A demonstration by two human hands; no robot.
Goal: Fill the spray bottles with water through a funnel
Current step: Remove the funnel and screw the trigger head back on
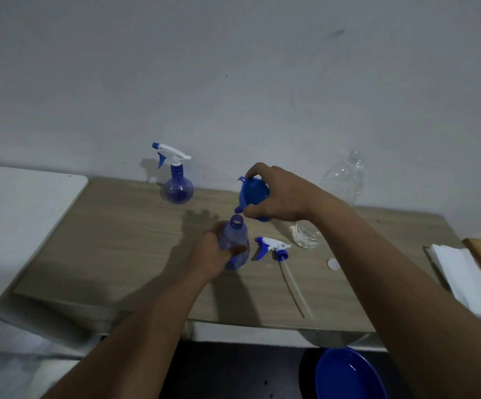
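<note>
The left hand is gripping a translucent blue plastic spray bottle that has no trigger head on. Its fingers and thumb are curling closely round the body below the neck. This bottle is sitting on the light wood-grain tabletop, near the middle, with its open round mouth showing.

The right hand is holding a solid blue plastic funnel in the air. One finger is hooking over the far rim and the thumb is pressing under the cone near the spout, so the grip is narrow and full of funnel. The funnel is tilting, with its spout pointing down and to the left. The tip is hanging just above the bottle's mouth and a little to its right, not inside it.

A white and blue trigger head with a long clear dip tube is lying flat on the tabletop just right of the held bottle. A second round blue spray bottle with its trigger head on is standing at the back, near the pale wall. A clear plastic bottle is showing behind the right wrist, which is partly hiding it. A small white disc is lying near the dip tube. Folded white paper is sitting at the right edge, and a blue bowl is resting below the table
</note>
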